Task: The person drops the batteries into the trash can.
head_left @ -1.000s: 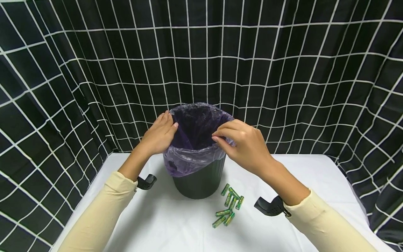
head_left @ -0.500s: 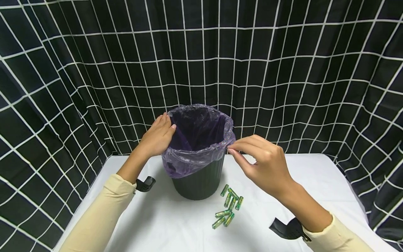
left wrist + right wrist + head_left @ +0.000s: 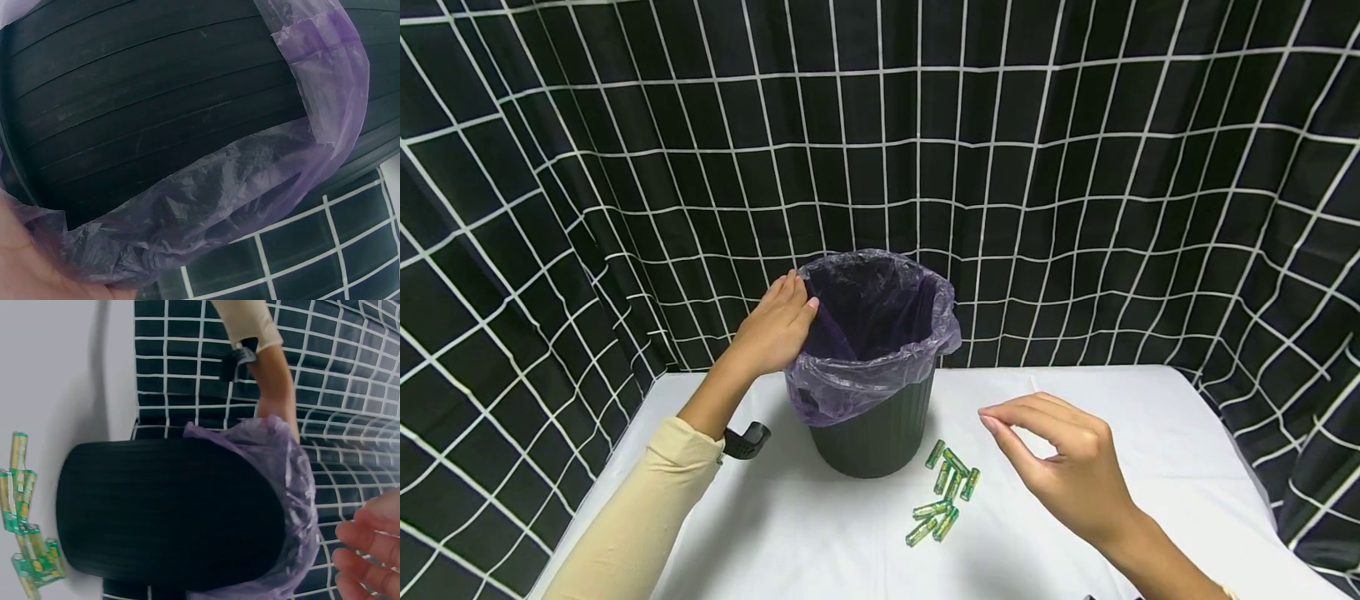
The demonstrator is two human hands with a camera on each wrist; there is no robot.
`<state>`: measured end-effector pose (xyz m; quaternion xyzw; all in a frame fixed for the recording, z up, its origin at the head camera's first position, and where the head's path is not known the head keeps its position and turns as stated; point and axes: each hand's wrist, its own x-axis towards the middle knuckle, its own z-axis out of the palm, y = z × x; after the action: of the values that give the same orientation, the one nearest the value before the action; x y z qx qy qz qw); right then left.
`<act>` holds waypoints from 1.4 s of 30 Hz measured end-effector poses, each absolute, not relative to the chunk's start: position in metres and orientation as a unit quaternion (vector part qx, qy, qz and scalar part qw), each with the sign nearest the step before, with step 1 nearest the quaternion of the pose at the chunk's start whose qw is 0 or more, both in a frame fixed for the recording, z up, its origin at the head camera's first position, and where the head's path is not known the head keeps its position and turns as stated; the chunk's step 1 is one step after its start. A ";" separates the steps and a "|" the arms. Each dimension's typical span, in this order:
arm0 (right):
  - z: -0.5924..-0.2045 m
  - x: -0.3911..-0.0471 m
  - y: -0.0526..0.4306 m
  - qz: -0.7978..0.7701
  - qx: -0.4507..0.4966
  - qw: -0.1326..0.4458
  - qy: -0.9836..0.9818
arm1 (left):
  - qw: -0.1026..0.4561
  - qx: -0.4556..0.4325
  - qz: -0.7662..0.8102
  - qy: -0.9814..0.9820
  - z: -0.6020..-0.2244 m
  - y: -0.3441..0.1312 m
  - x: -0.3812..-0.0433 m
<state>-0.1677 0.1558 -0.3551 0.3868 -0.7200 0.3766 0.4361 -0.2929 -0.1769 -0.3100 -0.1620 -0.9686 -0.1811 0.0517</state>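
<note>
A dark ribbed trash bin (image 3: 868,437) stands upright, lined with a translucent purple garbage bag (image 3: 857,375) folded over its rim. My left hand (image 3: 771,325) rests on the bin's left rim over the bag, fingers fairly straight, thumb near the inner edge. In the left wrist view, part of that hand touches the bag's folded edge. My right hand (image 3: 1067,467) is in the air right of the bin, its thumb and fingertips close together with nothing visible between them. Several green batteries (image 3: 952,483) lie in a loose group between bin and right hand.
A white cloth (image 3: 820,550) covers the table. Black curtains (image 3: 880,125) with a white grid enclose the back and sides. A black wrist mount (image 3: 747,440) sits on the left forearm.
My right hand has let go of the bag's right edge and moved right and down, towards the front. The left hand has stayed on the rim. The batteries lie as before.
</note>
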 end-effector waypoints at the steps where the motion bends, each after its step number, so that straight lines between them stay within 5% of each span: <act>1: -0.359 -0.167 0.157 0.378 0.384 0.434 -0.722 | 0.052 -0.161 -0.181 -0.969 -0.310 -0.177 -0.293; 18: -0.413 -0.170 0.170 0.395 0.330 0.380 -0.768 | 0.052 -0.160 -0.179 -0.969 -0.311 -0.177 -0.294; 42: -0.511 -0.209 0.182 0.398 0.252 0.223 -0.853 | 0.052 -0.161 -0.175 -0.970 -0.311 -0.178 -0.295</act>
<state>-0.2091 0.1822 -0.5105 0.2525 -0.8533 0.3979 0.2232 -0.2949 -0.1781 -0.3114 -0.1614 -0.9699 -0.1748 0.0520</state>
